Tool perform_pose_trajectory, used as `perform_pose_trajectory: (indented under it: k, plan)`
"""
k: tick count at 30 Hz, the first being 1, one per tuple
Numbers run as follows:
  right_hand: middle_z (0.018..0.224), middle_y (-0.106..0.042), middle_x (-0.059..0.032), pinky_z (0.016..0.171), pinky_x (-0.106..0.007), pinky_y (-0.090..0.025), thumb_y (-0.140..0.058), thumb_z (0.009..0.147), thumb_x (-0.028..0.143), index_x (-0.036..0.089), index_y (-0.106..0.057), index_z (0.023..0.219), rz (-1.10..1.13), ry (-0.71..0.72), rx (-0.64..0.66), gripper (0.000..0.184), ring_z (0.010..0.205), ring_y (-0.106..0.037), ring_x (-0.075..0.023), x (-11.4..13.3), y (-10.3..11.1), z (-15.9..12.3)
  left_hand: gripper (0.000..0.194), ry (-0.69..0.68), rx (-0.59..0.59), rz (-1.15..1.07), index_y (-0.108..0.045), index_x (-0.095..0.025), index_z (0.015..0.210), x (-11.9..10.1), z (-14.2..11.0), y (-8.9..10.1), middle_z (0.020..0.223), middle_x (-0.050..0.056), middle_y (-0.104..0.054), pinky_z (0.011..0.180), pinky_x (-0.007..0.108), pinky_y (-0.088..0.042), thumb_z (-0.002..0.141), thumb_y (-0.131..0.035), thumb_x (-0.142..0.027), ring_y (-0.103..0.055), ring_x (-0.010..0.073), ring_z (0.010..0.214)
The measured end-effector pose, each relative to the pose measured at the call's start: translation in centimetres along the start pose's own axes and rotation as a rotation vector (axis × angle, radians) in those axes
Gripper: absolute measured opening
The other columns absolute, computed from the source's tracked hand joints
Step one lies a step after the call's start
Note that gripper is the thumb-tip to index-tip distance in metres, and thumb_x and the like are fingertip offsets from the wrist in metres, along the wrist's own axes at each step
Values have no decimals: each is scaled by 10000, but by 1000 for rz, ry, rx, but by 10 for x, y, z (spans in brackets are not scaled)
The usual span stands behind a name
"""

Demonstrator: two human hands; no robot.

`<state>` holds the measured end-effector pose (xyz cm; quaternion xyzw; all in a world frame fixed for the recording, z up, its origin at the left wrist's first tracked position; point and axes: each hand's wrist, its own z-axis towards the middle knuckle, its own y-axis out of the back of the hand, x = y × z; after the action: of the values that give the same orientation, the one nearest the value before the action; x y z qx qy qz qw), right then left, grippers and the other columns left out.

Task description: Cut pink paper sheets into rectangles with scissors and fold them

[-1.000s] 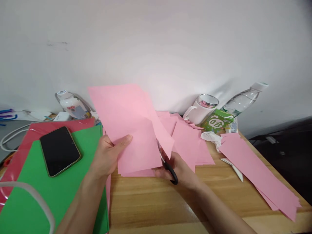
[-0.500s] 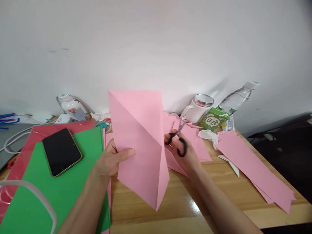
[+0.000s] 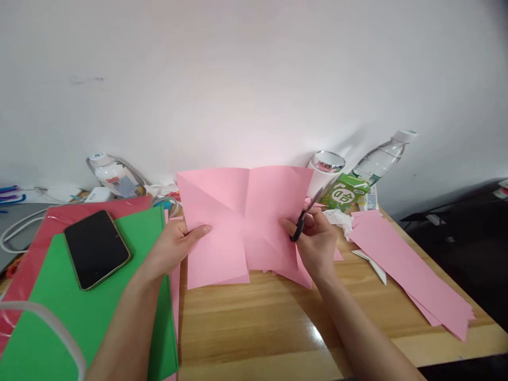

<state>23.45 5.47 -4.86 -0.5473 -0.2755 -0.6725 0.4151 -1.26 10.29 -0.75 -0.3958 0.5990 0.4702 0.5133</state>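
I hold a creased pink paper sheet (image 3: 238, 222) upright and spread open above the wooden table (image 3: 254, 328). My left hand (image 3: 174, 246) pinches its left edge, thumb on the front. My right hand (image 3: 315, 241) grips the sheet's right edge and also carries black-handled scissors (image 3: 305, 214), blades pointing up and to the right. More pink sheets (image 3: 337, 254) lie behind the held one.
A black phone (image 3: 96, 247) rests on green paper (image 3: 91, 312) over a red sheet (image 3: 47, 222) at left. Long pink strips (image 3: 413, 270) lie at right. A white mug (image 3: 326, 172), green carton (image 3: 344, 194), water bottle (image 3: 381, 159) and white bottle (image 3: 113, 174) stand by the wall.
The folded pink sheet was unfolded and now spreads wide between both hands. My right hand, with the scissors, came onto the sheet's right edge.
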Motion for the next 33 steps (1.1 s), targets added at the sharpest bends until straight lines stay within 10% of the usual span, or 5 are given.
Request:
perform_pose_trajectory:
  k: [7,13,16,33]
  plan:
    - [897,-628,-24,742,-332,-502,-694,683,206,228,-590,1041,-117,278,-221,373,824,-606,-164,5,-1,-5,263,115,-1,-240,-713,-162,759,0,-1,-6,663,43,-705,549,286,-534,586,-761,-355,-653,202,612]
    - [738,-623,-2,535,-245,-481,-729,676,262,198,-620,877,170,-196,725,238,619,-584,-128,16,-6,-19,264,113,-135,-363,-715,-148,755,-6,-2,-8,734,46,-727,557,250,-537,559,-786,-311,-660,182,619]
    - [864,-636,-44,677,-289,-496,-741,667,287,174,-619,922,213,-321,903,305,763,-607,-158,10,-9,-23,295,89,-197,-374,-719,-136,772,-8,-3,-7,733,53,-729,546,244,-534,546,-794,-309,-665,191,623]
    - [935,-667,-43,786,-312,-465,-733,662,358,198,-628,1037,259,-260,827,421,891,-608,-203,14,-18,-27,233,90,-171,-364,-717,-135,675,-14,-10,-26,603,31,-695,504,234,-513,533,-795,-302,-616,152,525]
